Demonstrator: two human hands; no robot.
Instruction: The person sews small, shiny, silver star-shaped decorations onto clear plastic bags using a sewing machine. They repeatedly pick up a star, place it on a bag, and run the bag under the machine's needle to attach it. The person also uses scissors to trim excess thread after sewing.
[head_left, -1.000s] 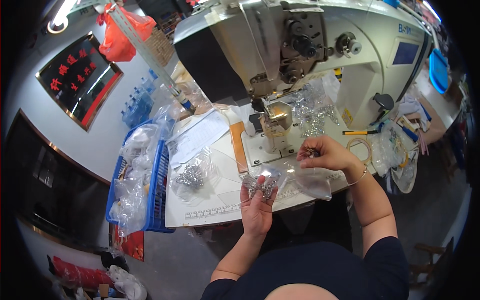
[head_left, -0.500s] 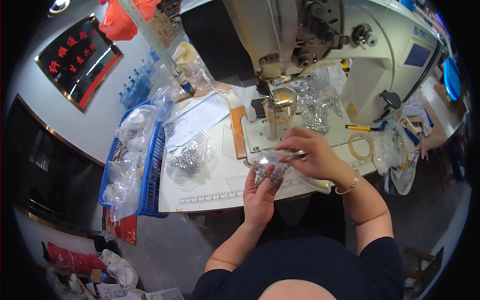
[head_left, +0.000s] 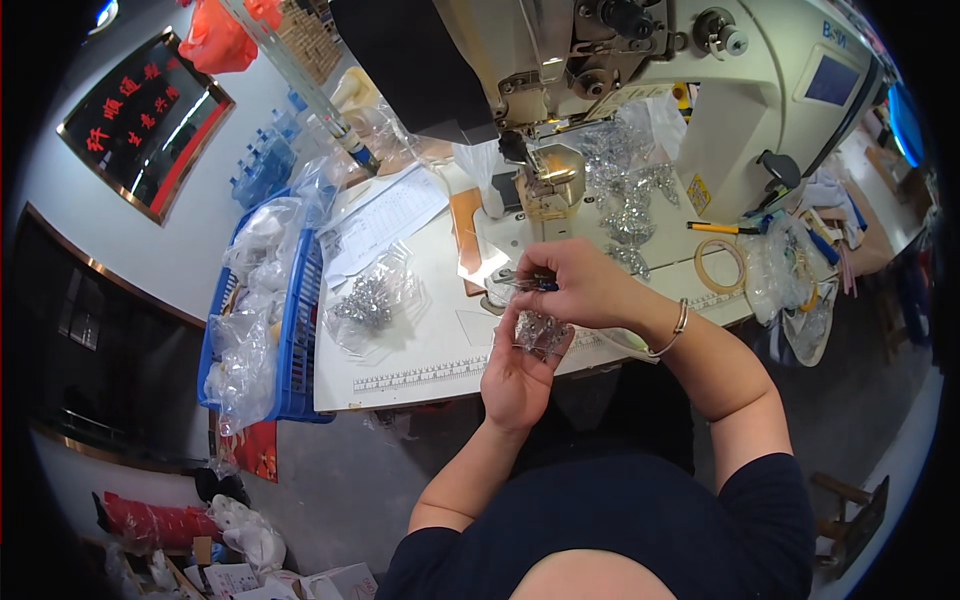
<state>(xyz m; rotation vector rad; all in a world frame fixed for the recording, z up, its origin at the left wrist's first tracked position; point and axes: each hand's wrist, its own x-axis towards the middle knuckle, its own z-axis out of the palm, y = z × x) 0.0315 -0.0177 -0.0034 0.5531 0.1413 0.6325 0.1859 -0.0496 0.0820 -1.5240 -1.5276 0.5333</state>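
The sewing machine [head_left: 750,135] looms across the top of the frame, smooth pale casing and rounded corners, with dark knobs and worn metal fittings about its needle. Below it spreads the worktable [head_left: 335,388], a flat, pale top. At the left, a blue basket [head_left: 296,330] of slotted plastic bulges with crumpled, cloudy bags. The paper sheet [head_left: 388,222] lies flat at left of centre, thin and white with faint lines. Just above centre sits a glittering heap [head_left: 628,185] of silvery bits, and left of centre a loose clear bag [head_left: 370,302] of similar ones, its film creased and shiny.

I see the right hand [head_left: 585,285] at the centre, bent over at the wrist, thumb and fingers closed on something. Just below and to its left, the left hand [head_left: 518,385] is turned palm up, fingers half curled, cradling a packet. That small clear packet [head_left: 540,335], a little below centre, is lumpy and glinting, its thin film round a tangle of silvery metal bits too small to make out singly. The right hand's dark tool [head_left: 538,284] is slimmer, with a bright metal end pointing left; I cannot tell its kind.
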